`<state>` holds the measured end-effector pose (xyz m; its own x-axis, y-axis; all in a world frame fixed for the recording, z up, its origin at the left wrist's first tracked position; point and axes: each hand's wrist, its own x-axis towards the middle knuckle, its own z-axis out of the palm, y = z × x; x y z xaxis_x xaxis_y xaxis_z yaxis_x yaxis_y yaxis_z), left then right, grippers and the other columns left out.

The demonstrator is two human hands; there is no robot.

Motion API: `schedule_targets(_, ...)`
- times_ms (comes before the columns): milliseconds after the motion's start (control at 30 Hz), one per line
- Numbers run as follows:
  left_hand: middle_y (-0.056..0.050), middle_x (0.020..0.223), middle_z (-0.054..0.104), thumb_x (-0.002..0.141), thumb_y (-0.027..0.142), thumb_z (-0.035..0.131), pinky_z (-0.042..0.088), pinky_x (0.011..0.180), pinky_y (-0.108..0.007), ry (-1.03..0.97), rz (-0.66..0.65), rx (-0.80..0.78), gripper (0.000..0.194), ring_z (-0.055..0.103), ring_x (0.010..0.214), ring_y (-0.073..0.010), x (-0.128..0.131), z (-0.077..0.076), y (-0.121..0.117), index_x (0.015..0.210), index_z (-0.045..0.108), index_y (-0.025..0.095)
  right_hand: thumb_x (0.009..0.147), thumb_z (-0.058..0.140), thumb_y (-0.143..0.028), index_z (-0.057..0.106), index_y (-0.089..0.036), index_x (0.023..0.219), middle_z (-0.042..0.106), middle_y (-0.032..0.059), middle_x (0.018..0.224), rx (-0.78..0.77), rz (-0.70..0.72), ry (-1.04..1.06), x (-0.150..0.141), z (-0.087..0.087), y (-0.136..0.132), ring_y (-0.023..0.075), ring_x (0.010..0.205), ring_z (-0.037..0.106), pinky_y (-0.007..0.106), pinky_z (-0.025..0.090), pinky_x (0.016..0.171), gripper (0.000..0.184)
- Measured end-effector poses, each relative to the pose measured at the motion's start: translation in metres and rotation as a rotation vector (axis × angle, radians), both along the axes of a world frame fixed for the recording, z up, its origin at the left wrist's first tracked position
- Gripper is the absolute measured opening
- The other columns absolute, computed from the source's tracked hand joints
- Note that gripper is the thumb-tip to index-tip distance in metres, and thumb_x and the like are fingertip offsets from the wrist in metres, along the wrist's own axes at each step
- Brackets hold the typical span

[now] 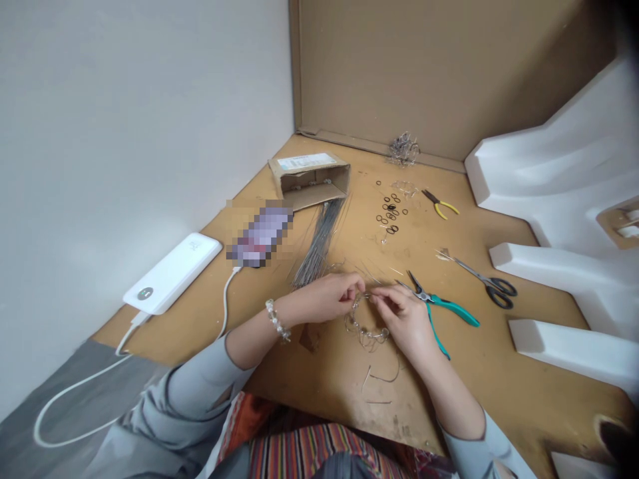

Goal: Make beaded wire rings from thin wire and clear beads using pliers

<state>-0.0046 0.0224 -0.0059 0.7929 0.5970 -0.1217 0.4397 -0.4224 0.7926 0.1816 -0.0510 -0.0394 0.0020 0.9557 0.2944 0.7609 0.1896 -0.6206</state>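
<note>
My left hand (327, 296) and my right hand (402, 316) meet over a cardboard sheet (499, 372), both pinched on a thin loop of wire with small beads or links (367, 329) that hangs between them. The left wrist wears a beaded bracelet (277, 320). Teal-handled pliers (439, 309) lie just right of my right hand. A bundle of straight metal wires (319, 243) lies just beyond my left hand.
Scissors (492, 283), yellow-handled pliers (439, 203), small black rings (390, 213) and a tangle of wire (403, 150) lie farther back. A small open carton (309, 179), a phone (259, 236) and a white power bank (172, 273) with cable sit left. White foam blocks (564, 199) stand right.
</note>
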Motion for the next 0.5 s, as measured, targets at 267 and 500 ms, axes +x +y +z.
schedule_targets(267,0.002,0.069,0.057,0.078,0.013,0.049,0.038,0.060,-0.020,0.009,-0.038,0.071,0.014,0.050,0.063,-0.0098,0.003,-0.004,-0.001,0.087,0.059,0.016,0.086,0.052,-0.027,0.070,-0.022,0.089,0.069,0.0047,0.084,0.004,0.027,0.060,0.001,0.001,0.001,0.0163,0.076,0.063,0.030,0.051,0.069,0.019)
schedule_targets(500,0.002,0.068,0.059,0.076,0.013,0.051,0.037,0.059,-0.019,0.046,-0.047,0.036,0.009,0.052,0.062,-0.0095,0.001,0.000,0.000,0.080,0.058,0.016,0.085,0.051,-0.031,0.070,-0.021,0.090,0.069,0.0054,0.085,-0.039,-0.114,0.059,0.014,0.006,0.001,0.0162,0.070,0.062,0.030,0.050,0.068,0.022)
